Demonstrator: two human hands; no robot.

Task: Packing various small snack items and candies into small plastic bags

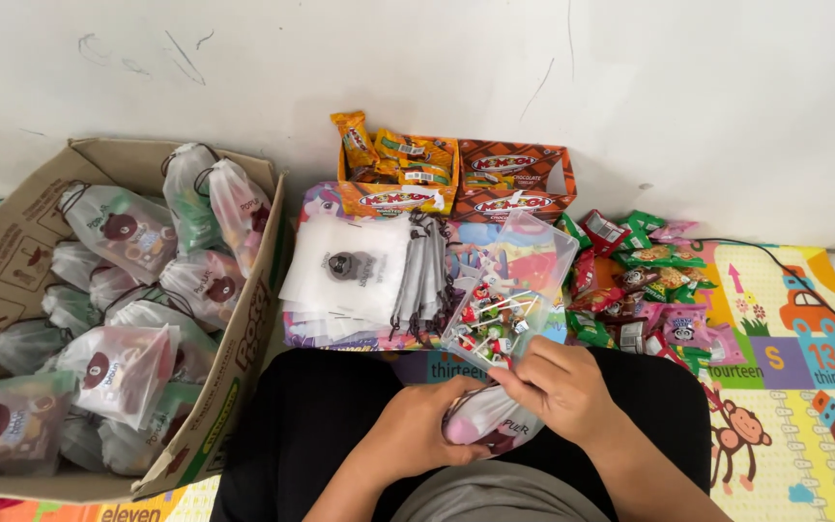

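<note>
In my lap I hold a small translucent drawstring pouch (491, 423) with pink contents showing through. My left hand (416, 430) cups it from below and the left. My right hand (561, 385) pinches its top edge from the right. Just beyond my hands stands a clear plastic tub (524, 253) tilted toward me, holding several wrapped lollipops (487, 324). A stack of empty white drawstring pouches (345, 269) with dark cords lies flat to the left of the tub.
A cardboard box (234, 382) on the left holds several filled pouches (118, 367). Two orange snack cartons (456, 179) stand against the white wall. Loose green and pink snack packets (645, 280) are heaped on the colourful play mat (794, 387) to the right.
</note>
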